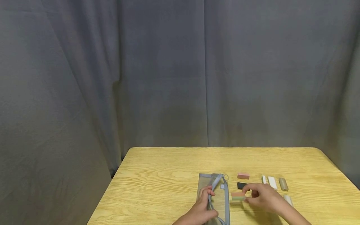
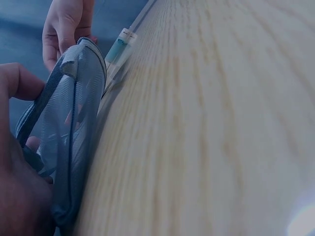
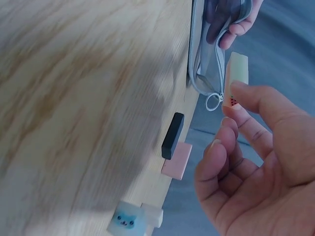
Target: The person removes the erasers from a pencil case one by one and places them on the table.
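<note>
My left hand (image 1: 200, 208) holds a see-through zip pouch (image 1: 227, 203) with blue-grey edging, gripping it at its zipped edge. In the left wrist view the mouth of the pouch (image 2: 74, 123) gapes between finger and thumb. My right hand (image 1: 265, 197) pinches a small block-shaped eraser (image 1: 238, 196), pinkish-orange on one side and pale green on the other. Seen from the right wrist, the eraser (image 3: 238, 69) sits between thumb and forefinger, close to the pouch's metal ring (image 3: 213, 102). The other fingers of that hand are curled.
Beyond my right hand lie a black block (image 1: 242, 186) and a pink block (image 1: 243, 176). Farther right are a narrow white block (image 1: 263, 179), a wider white one (image 1: 272, 182) and a brownish one (image 1: 283, 184). A grey curtain (image 1: 168, 78) hangs behind the wooden table (image 1: 157, 187).
</note>
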Available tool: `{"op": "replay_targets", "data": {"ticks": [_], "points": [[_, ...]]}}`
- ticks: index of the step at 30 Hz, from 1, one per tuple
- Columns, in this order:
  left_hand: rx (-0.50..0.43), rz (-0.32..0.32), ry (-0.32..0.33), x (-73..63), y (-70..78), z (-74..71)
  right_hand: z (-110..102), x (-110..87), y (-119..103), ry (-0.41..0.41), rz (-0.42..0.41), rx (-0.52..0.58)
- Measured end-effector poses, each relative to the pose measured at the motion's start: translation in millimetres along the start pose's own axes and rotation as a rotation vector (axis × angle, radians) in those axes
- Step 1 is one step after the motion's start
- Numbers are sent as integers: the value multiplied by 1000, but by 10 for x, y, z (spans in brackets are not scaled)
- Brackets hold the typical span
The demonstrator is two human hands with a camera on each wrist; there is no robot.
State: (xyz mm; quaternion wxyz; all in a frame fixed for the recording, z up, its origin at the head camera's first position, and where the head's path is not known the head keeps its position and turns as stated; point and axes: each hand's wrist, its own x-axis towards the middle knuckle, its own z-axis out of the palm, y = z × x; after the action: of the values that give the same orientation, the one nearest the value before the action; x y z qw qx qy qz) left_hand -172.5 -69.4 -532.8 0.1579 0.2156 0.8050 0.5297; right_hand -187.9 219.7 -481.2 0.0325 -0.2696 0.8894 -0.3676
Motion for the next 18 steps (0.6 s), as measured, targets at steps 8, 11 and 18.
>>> {"op": "replay_targets", "data": {"ticks": [8, 11, 18], "points": [[-18, -8, 1, -7, 0, -3, -24, -65, 85, -16, 35, -6], [-15, -19, 5, -14, -1, 1, -17, -83, 115, -21, 48, -5], [7, -13, 10, -22, 38, -2, -8, -70, 161, -17, 45, -38]]}}
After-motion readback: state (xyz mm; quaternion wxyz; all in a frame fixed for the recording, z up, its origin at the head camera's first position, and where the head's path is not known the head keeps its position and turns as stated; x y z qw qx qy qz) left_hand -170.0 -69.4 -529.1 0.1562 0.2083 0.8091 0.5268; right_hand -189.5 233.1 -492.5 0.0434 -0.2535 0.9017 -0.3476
